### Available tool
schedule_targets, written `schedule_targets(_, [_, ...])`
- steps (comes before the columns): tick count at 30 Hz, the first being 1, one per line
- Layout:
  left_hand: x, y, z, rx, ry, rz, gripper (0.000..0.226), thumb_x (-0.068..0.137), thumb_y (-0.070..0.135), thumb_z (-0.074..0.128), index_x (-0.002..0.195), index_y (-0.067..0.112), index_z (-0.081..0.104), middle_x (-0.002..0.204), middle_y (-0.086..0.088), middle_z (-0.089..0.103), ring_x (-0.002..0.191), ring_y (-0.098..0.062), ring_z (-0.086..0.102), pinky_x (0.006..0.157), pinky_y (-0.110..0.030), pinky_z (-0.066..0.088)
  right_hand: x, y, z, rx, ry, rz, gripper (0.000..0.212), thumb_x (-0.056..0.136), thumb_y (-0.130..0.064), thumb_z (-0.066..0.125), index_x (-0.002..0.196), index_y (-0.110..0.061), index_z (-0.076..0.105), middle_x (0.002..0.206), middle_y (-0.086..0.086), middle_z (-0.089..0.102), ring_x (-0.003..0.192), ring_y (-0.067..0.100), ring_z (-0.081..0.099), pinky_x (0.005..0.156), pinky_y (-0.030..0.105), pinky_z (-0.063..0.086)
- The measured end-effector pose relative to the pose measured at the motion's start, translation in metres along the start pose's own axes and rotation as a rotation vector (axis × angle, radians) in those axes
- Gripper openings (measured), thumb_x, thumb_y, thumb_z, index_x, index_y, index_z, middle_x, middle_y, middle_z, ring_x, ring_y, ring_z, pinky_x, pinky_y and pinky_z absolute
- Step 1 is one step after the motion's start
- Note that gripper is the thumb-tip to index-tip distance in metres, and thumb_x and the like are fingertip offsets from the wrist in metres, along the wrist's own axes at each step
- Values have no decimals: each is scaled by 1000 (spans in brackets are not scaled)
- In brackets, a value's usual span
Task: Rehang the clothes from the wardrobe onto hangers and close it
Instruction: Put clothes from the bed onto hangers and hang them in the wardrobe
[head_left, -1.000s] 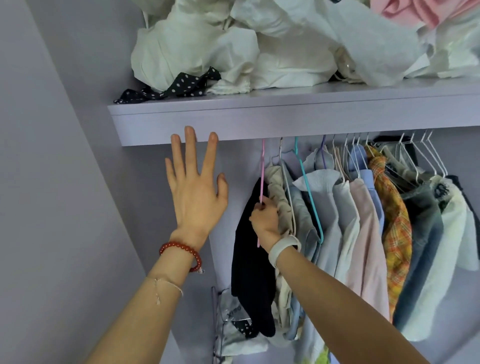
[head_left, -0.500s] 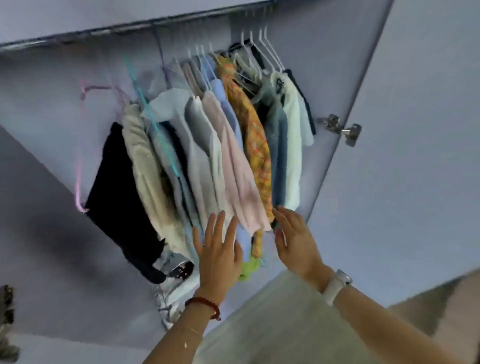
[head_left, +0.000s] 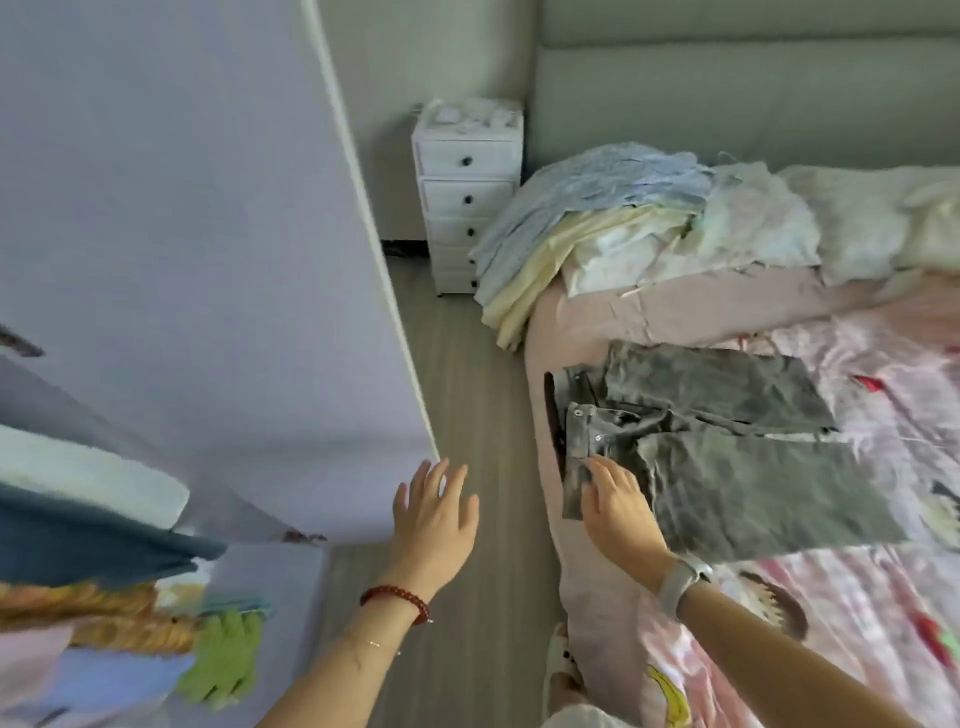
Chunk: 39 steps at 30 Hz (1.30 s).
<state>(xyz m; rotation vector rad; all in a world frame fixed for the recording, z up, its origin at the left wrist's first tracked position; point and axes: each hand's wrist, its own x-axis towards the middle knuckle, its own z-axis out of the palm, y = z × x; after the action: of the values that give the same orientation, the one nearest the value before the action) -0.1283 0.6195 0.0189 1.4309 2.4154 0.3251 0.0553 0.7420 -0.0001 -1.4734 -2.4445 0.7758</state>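
Note:
Grey washed jeans (head_left: 727, 457) lie spread flat on the pink bed (head_left: 857, 623). My right hand (head_left: 618, 509) reaches onto their waistband near the bed's edge, fingers relaxed and touching the denim. My left hand (head_left: 434, 519) hovers open over the floor, just right of the lilac wardrobe door (head_left: 197, 260), which stands ajar. Hanging clothes (head_left: 93, 571) show at the lower left, among them blue, orange plaid and green pieces.
A heap of pale blue, yellow and white garments (head_left: 623, 228) lies at the head of the bed. A white drawer unit (head_left: 467, 192) stands against the wall beyond. A strip of wooden floor (head_left: 467, 389) runs between door and bed. A slipper (head_left: 561, 670) sits by the bed.
My view has swung from the hanging rail round to the bed. Both hands left the hung clothes; the right now touches the jeans, the left hangs by the door edge.

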Motion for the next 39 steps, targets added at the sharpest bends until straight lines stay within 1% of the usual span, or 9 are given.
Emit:
schedule_targets(10, [140, 233, 134, 120, -398, 364, 49, 97, 34, 35, 144, 20, 26, 152, -2, 21, 140, -18, 18, 113, -36, 19, 31, 281, -91, 137, 106, 751, 33, 90, -2, 39, 120, 8, 47, 123, 31, 48, 114, 42, 43, 96, 43, 32])
schedule_targets(14, [162, 284, 196, 156, -515, 422, 52, 97, 35, 36, 145, 20, 23, 153, -3, 18, 140, -19, 16, 112, -37, 21, 36, 365, -108, 99, 114, 867, 36, 87, 2, 39, 123, 10, 42, 124, 32, 46, 114, 44, 42, 95, 46, 31])
schedule_targets(16, [170, 297, 226, 211, -571, 439, 56, 96, 37, 35, 147, 22, 16, 155, -2, 9, 142, -22, 9, 113, -41, 20, 45, 401, -112, 138, 129, 932, 45, 88, 1, 39, 132, 7, 34, 128, 31, 44, 118, 43, 39, 97, 42, 29])
schedule_targets(18, [175, 303, 253, 267, -631, 456, 59, 96, 39, 33, 148, 27, 7, 157, -1, -3, 143, -23, -2, 113, -45, 17, 57, 434, -112, 217, 158, 1042, 41, 90, -5, 39, 128, 7, 36, 126, 31, 45, 117, 42, 41, 96, 41, 30])
schedule_targets(24, [190, 294, 290, 374, -804, 450, 59, 94, 45, 35, 146, 39, 7, 156, 8, -9, 143, -18, -11, 111, -49, 12, 86, 492, -101, 399, 143, 1164, 33, 86, -13, 45, 115, 3, 43, 119, 23, 50, 112, 37, 47, 91, 36, 36])
schedule_targets(27, [194, 295, 290, 354, -840, 430, 58, 94, 44, 37, 146, 39, 10, 156, 8, -6, 143, -17, -9, 112, -47, 13, 95, 496, -102, 460, 299, 1210, 39, 90, -23, 44, 121, 1, 46, 124, 22, 52, 116, 37, 47, 95, 37, 37])
schedule_targets(31, [196, 301, 279, 288, -896, 380, 54, 95, 40, 37, 146, 35, 17, 156, 8, -2, 143, -17, -7, 111, -46, 16, 98, 472, -109, 313, 545, 1197, 37, 91, -41, 45, 108, -9, 52, 116, 11, 59, 105, 34, 54, 77, 31, 33])
schedule_targets(35, [204, 306, 249, 37, -770, 307, 46, 97, 31, 41, 141, 22, 34, 153, 2, 21, 141, -17, 14, 111, -37, 23, 95, 436, -127, 212, 687, 1066, 37, 91, -45, 46, 93, -9, 54, 95, 6, 62, 86, 27, 54, 72, 28, 29])
schedule_targets(39, [234, 324, 190, -220, -349, 375, 51, 95, 22, 46, 142, 16, 30, 152, -3, 20, 140, -19, 19, 110, -33, 23, 94, 394, -157, 164, 711, 839, 37, 93, -38, 46, 66, -14, 42, 60, -6, 41, 63, 19, 40, 63, 28, 26])
